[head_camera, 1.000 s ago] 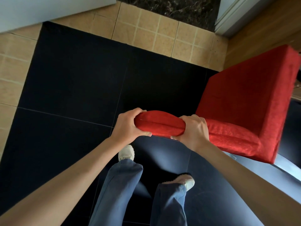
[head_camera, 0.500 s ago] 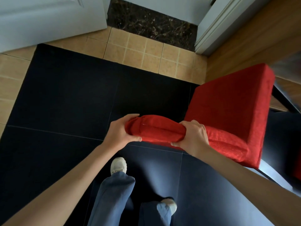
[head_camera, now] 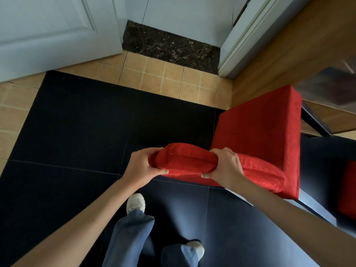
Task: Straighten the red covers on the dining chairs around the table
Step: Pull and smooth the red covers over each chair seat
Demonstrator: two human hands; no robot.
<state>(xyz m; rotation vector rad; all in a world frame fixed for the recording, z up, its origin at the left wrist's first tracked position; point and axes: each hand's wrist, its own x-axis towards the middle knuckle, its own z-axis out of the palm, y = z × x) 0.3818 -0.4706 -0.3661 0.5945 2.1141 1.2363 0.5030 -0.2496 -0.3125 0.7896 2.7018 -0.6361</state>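
Note:
A dining chair in a red cover (head_camera: 258,135) stands right of centre, seen from above, its seat toward the table. The padded top of its backrest (head_camera: 183,158) lies between my hands. My left hand (head_camera: 143,166) grips the left end of that top edge, fingers curled under and thumb below. My right hand (head_camera: 224,166) grips the cover a little further right, where the fabric bunches under its fingers. A second red-covered chair (head_camera: 347,191) shows partly at the right edge.
The dark table (head_camera: 316,124) edge and leg stand right of the chair. A white door (head_camera: 57,31) and door frame (head_camera: 248,35) lie ahead, past tan floor tiles and a dark stone threshold. Dark floor tiles spread to the left. My legs and shoes are below.
The view has tilted up and the chair sits further from the door than before; both hands keep their hold on the backrest top. My feet have stepped.

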